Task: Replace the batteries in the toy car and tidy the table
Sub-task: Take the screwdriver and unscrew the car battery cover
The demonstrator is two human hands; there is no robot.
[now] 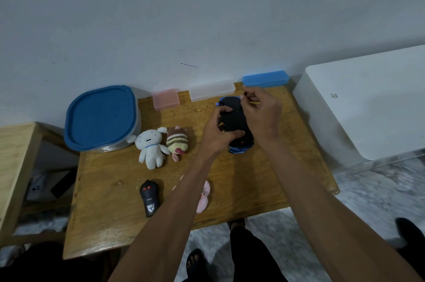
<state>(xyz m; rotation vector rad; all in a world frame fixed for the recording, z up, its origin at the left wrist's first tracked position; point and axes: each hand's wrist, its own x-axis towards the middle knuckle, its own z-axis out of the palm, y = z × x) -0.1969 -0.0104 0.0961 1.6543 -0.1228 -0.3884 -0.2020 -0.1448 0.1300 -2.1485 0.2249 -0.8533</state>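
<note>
The toy car (pixel 234 120) lies upside down on the wooden table (pixel 115 166), black underside up, blue body showing at both ends. My left hand (pixel 218 132) grips its left side. My right hand (pixel 262 113) is over its right side and far end, with its fingertips pinched on a small dark thing near the car's far end; what that thing is I cannot tell. A black remote control (pixel 149 197) with two red buttons lies near the table's front.
A blue-lidded tub (pixel 101 118) stands at the back left. Pink (pixel 166 98), clear (pixel 211 91) and blue (pixel 265 78) cases line the wall. A white plush (pixel 151 147), a striped plush (pixel 178 142) and a pink plush (pixel 203 196) lie on the table. A white box (pixel 368 102) stands right.
</note>
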